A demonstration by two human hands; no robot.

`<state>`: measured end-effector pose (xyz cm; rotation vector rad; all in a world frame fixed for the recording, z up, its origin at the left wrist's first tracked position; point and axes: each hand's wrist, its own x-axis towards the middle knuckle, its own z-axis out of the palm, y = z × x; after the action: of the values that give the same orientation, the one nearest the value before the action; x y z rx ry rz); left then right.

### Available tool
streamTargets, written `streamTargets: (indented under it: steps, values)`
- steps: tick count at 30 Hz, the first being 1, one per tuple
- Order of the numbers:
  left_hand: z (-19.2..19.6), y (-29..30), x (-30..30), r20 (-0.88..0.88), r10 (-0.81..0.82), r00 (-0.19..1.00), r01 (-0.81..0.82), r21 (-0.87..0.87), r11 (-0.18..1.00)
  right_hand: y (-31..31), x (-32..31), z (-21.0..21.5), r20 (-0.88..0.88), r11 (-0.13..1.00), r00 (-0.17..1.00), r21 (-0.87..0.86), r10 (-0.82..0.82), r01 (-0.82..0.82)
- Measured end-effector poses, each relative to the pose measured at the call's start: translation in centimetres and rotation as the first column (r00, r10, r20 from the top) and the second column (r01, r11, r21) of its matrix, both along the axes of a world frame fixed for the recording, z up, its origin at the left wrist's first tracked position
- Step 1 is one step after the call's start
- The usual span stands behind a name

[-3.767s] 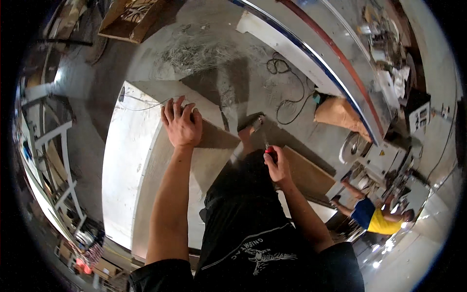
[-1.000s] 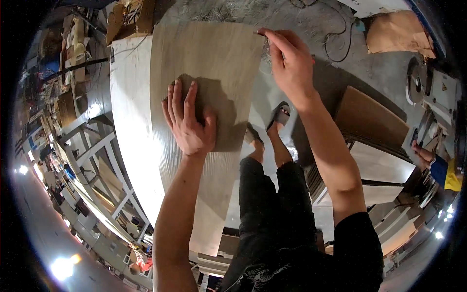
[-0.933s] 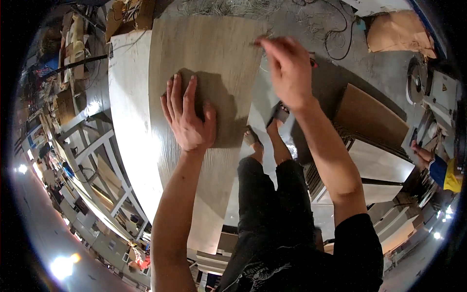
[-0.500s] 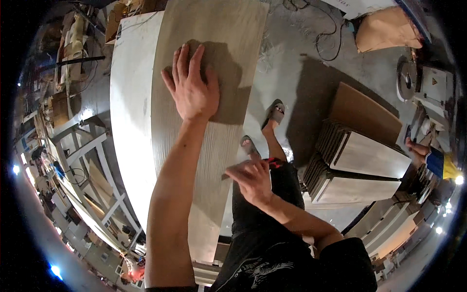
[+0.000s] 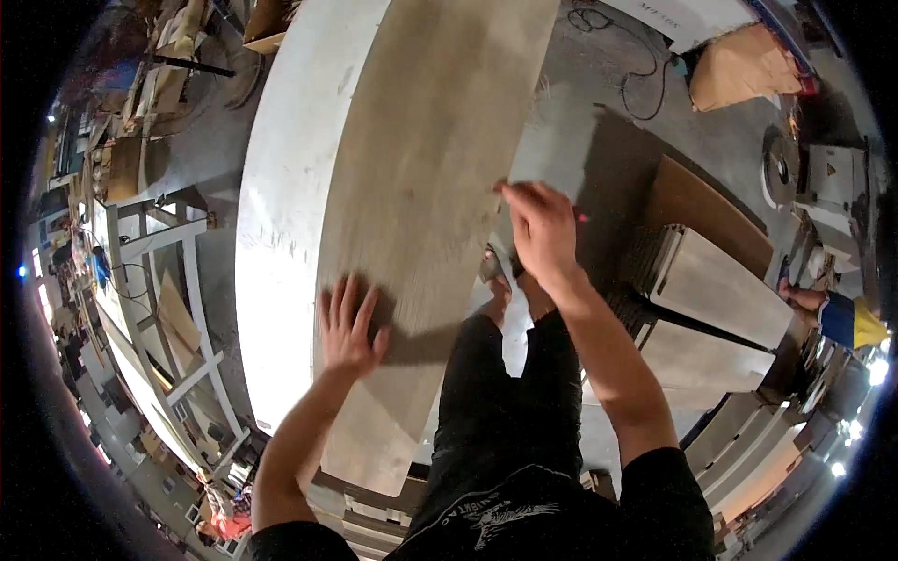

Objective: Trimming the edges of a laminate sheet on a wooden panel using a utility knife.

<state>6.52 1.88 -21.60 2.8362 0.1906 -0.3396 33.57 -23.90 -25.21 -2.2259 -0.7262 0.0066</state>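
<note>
A long board with a brownish-grey wood grain (image 5: pixel 440 122) lies before me, running away from my body. My left hand (image 5: pixel 348 329) rests on its near part by the left edge, palm down and fingers spread. At the board's right edge, my right hand (image 5: pixel 544 224) is closed, with thumb and forefinger at the edge. A small tool seems to be in it: only a red bit (image 5: pixel 582 218) shows behind the hand, and the rest is hidden by the fingers.
A white panel (image 5: pixel 281 206) lies along the board's left side. Stacked panels (image 5: pixel 720 280) stand on the floor to the right. A pale frame rack (image 5: pixel 178 280) is at the left. A cable (image 5: pixel 645 89) and a brown paper bag (image 5: pixel 745 65) lie far right. Another person's leg (image 5: pixel 803 295) shows at right.
My left hand has come nearer along the board. The right hand has moved away from my body, up along the right edge. My view and feet have shifted.
</note>
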Motion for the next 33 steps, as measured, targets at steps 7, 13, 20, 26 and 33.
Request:
streamTargets:
  steps: [7,13,20,26,33]
  values:
    - [-2.1,0.7,-19.1,0.078,-0.016,0.997,0.015,0.003,1.000,1.7,0.3,-2.2,0.171,0.983,0.981,0.170,-0.094,0.065]
    - [-0.9,0.9,-18.4,0.140,-0.014,0.990,0.011,0.024,1.000,1.4,-13.1,-0.8,-0.009,0.993,0.998,0.099,-0.069,0.069]
    - [-1.6,-0.5,-18.5,0.278,-0.054,0.959,0.034,0.078,0.996,-0.4,-31.7,-0.8,0.027,0.999,0.999,0.034,-0.028,0.027]
    - [-1.8,-1.4,-18.8,0.302,-0.085,0.949,0.046,0.134,0.990,-2.6,-50.7,-0.3,-0.034,1.000,0.999,-0.023,0.020,-0.021]
    - [-2.2,-0.2,-20.3,0.315,-0.065,0.947,0.026,0.128,0.991,-2.5,-58.7,2.2,-0.146,0.999,0.988,0.005,0.050,-0.050]
